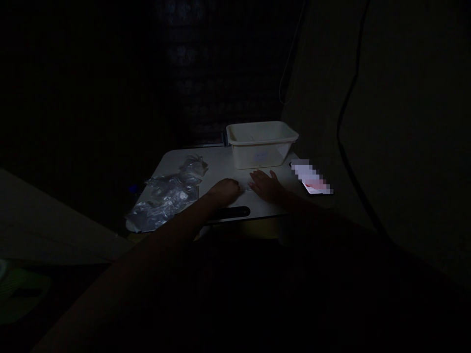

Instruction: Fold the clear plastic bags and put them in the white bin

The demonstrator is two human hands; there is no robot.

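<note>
A thin clear plastic piece (246, 184), hard to make out in the dim light, lies flat on the white table (217, 169) between my hands. My left hand (225, 191) rests at its left side with the fingers curled closed; whatever they hold, if anything, is hidden. On its right side, my right hand (266, 186) lies palm down with the fingers spread, the fingertips touching or close to the plastic. Just beyond my hands stands a cream plastic tub (259, 153).
Crumpled clear plastic bags (167, 196) cover the table's left side. A lit phone (311, 177) lies at the right edge. Near the front edge is a dark slot (233, 212). A black cable (344, 147) hangs along the right wall.
</note>
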